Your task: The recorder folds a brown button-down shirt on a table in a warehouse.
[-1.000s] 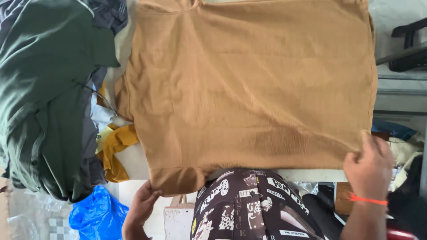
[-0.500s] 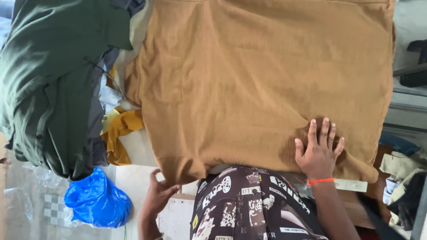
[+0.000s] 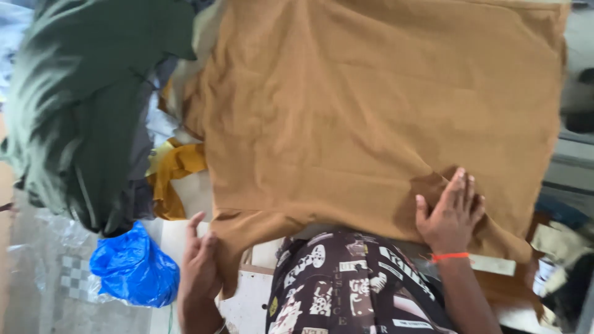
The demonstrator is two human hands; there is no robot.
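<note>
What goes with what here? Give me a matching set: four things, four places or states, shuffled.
Things:
1. tan cloth
2. green cloth
3. blue bag
4. right hand

Places or states:
A. crumpled, low at the left, under the green heap
B. pressed flat on the tan cloth's near part
C. spread wide across the middle
D. piled in a heap at the left

Pairs: 1-C, 2-D, 3-A, 4-B

white worktable [image 3: 257, 303] | tiled floor [image 3: 68, 275] | soft daylight
</note>
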